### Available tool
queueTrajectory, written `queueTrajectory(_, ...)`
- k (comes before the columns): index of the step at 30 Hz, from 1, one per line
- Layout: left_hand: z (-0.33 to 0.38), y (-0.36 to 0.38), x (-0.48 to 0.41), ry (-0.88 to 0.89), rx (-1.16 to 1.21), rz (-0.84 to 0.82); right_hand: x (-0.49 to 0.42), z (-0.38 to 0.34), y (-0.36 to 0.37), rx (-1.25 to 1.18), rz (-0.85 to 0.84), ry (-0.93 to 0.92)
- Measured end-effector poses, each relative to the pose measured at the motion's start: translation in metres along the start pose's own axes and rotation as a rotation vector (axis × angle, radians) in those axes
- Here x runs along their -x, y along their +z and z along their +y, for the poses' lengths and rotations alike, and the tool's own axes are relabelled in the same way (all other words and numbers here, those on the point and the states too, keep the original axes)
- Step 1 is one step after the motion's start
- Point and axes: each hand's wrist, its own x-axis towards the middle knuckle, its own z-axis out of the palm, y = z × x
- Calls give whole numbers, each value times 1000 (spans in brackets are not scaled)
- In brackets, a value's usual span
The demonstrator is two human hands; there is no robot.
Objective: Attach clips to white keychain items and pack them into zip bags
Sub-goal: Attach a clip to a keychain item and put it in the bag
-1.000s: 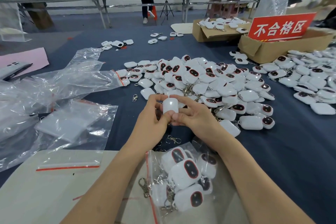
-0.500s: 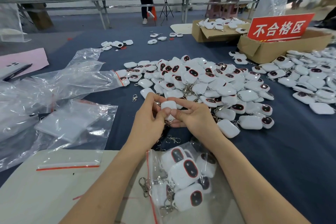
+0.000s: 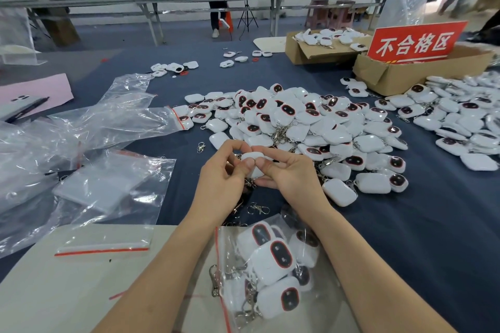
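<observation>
Both hands meet at the middle of the table over one white keychain item [image 3: 253, 156]. My left hand [image 3: 221, 181] pinches its left side with thumb and fingers. My right hand [image 3: 286, 173] grips its right side. A dark strap or clip hangs below them, mostly hidden. A big pile of white keychain items [image 3: 305, 127] with dark red-rimmed ovals lies just beyond. Loose metal clips [image 3: 258, 208] lie under my wrists. A zip bag [image 3: 273, 273] with several clipped items rests between my forearms.
Empty zip bags [image 3: 108, 186] lie crumpled at the left. Another small sealed bag [image 3: 105, 242] lies on a beige board [image 3: 54, 292]. Cardboard boxes [image 3: 400, 73] and a red sign [image 3: 416, 40] stand at the back right. More white items [image 3: 465, 127] spread at the far right. A person stands at a far bench.
The white item has tipped from standing upright between my fingers to lying lower and flatter. My fingers have regripped it, and both hands moved slightly closer together.
</observation>
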Motion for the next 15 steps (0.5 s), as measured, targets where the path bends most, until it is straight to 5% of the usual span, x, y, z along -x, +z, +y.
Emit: queueTrajectory(15,2,2,0,11,142,-40,-6,4,-1,-8,27,-31)
